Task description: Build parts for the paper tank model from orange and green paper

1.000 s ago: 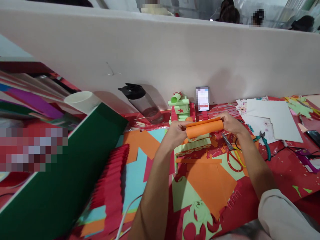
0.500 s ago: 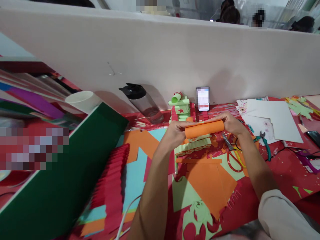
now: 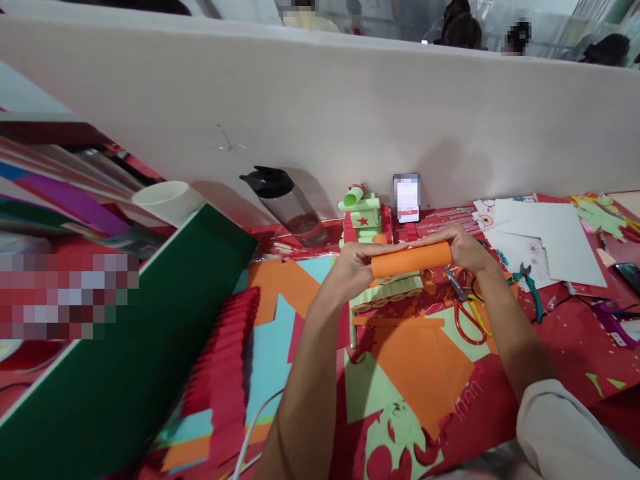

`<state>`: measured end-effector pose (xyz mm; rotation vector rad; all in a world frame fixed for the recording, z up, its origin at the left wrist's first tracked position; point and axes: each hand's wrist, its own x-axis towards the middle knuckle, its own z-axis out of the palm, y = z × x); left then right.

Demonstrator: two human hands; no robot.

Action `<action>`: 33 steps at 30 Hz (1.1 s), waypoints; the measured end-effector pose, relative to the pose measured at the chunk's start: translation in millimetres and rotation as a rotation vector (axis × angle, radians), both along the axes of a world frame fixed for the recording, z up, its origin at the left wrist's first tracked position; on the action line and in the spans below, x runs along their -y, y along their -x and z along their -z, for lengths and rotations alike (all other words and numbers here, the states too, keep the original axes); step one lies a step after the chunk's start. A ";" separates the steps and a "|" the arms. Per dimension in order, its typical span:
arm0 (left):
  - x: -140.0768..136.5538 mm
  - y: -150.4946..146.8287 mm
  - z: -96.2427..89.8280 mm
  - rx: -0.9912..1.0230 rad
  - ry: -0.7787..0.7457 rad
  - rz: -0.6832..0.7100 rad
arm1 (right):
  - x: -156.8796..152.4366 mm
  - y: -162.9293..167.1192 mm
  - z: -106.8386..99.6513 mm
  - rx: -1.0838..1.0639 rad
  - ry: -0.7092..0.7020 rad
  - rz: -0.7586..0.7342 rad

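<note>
A rolled tube of orange paper is held level above the table between my two hands. My left hand grips its left end, and my right hand closes on its right end, with fingers along the far side. Just beneath the tube lies a pale green paper piece with scalloped edges, partly covered. Behind my hands stands a pale green and red paper model with a red star. Flat orange sheets and a thin orange strip rest in front.
Red-handled scissors and green-handled pliers lie to the right, near white sheets. A clear bottle and a phone stand by the partition. A green box and pleated red paper are on the left.
The orange sheet has been rolled slightly further; less of its flat edge shows behind the tube. Both hands stay almost in the same place.
</note>
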<state>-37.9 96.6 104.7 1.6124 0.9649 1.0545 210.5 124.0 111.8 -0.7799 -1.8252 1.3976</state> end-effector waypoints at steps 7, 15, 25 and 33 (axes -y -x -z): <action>3.6 -1.6 -3.9 0.061 0.004 0.039 | -2.1 -1.5 2.7 -0.030 0.011 -0.024; 5.1 -0.2 -5.4 0.036 0.008 0.034 | -0.4 -5.7 2.1 -0.044 -0.050 -0.003; -1.9 2.7 0.2 0.036 -0.049 -0.001 | -10.3 -13.7 13.0 -0.130 -0.198 0.262; 3.9 8.0 -3.1 -0.127 -0.086 0.074 | -12.7 -8.7 14.5 -0.109 -0.201 0.299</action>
